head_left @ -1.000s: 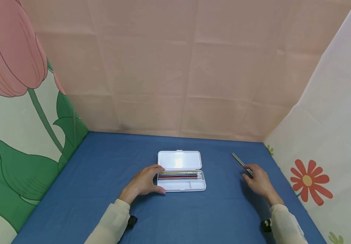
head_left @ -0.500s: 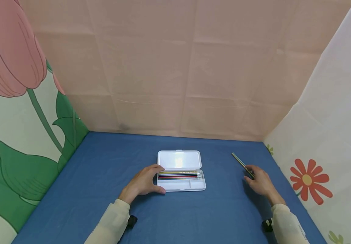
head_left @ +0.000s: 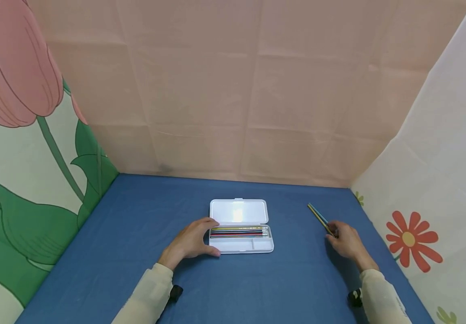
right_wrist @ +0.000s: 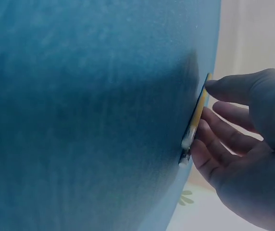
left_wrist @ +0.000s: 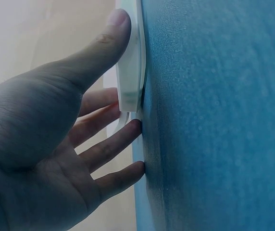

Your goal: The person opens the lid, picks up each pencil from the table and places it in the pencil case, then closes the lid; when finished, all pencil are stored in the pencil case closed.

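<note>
A white pencil case (head_left: 233, 245) lies with its lid (head_left: 221, 211) folded back on the blue table. Several pencils (head_left: 239, 232) fill its rear compartment. My left hand (head_left: 190, 238) holds the case's left end, thumb at the front edge and index finger near the hinge. In the left wrist view, the thumb presses the case's side while the other fingers reach behind and below. Over on the right, my right hand (head_left: 345, 240) holds a yellow pencil (head_left: 318, 216) and a blue pencil (head_left: 320, 213), which fan slightly apart. Their eraser ends (right_wrist: 185, 151) show in the right wrist view.
Blue cloth (head_left: 257, 288) covers the table. A plain tan sheet (head_left: 233, 90) hangs behind it. Flower-printed sheets stand at the left, with a large tulip (head_left: 14, 67), and at the right, with a red flower (head_left: 413, 240).
My right hand has shifted slightly right along the pencils. The two pencils, close together before, now spread apart at their far ends. The left hand and the case have stayed put.
</note>
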`<state>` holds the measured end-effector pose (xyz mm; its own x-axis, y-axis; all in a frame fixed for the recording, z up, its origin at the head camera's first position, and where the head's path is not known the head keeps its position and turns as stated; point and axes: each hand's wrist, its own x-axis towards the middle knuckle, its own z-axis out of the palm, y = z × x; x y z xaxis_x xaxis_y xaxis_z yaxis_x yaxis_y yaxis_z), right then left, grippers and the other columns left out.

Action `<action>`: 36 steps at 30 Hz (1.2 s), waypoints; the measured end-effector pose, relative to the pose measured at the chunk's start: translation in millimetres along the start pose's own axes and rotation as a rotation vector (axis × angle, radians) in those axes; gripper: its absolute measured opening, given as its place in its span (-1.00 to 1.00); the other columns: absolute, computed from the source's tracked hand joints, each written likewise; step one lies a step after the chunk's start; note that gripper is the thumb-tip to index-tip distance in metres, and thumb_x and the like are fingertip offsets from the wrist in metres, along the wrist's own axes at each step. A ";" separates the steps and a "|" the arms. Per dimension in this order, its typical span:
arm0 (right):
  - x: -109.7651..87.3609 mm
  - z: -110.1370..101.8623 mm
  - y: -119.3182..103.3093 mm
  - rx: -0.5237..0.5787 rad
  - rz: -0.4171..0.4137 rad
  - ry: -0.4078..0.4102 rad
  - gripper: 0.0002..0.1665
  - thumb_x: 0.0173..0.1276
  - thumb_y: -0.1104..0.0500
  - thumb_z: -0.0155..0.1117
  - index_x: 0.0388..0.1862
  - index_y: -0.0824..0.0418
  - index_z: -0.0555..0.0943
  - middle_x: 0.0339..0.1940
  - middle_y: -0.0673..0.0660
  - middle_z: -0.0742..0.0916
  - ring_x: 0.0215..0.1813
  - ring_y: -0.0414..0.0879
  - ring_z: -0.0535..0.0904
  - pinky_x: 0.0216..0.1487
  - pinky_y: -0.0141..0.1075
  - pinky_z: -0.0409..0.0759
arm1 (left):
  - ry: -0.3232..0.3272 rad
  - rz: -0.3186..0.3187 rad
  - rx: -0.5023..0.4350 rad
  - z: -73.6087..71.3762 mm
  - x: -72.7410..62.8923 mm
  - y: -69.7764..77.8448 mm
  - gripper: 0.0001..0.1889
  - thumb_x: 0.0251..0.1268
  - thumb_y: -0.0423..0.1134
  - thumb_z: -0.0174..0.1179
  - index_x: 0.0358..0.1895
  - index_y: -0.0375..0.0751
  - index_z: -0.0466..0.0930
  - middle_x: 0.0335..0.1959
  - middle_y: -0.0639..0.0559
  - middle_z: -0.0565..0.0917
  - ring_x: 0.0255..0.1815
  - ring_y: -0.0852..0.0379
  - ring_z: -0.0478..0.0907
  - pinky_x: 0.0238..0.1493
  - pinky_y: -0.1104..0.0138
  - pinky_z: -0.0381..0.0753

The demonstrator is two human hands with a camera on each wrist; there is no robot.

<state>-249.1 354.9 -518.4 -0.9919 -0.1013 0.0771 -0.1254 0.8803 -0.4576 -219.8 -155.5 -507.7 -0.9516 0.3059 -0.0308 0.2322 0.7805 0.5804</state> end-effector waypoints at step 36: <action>-3.3 9.3 -50.0 0.017 -0.259 0.015 -0.72 0.54 0.48 0.35 0.11 0.31 0.82 -0.10 0.15 0.82 -0.09 -0.04 0.73 -0.12 -0.14 0.76 | -0.008 0.015 0.004 -0.4 -0.3 -0.6 -0.04 0.05 0.04 0.83 0.56 -0.17 0.63 0.63 -0.19 0.60 0.62 -0.29 0.56 0.66 -0.28 0.53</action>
<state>-239.8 306.9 -504.0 -0.9263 -0.3150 0.2067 -0.3754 0.8179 -0.4360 -219.8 -156.3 -507.7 -0.9463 0.3220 -0.0287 0.2471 0.7778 0.5779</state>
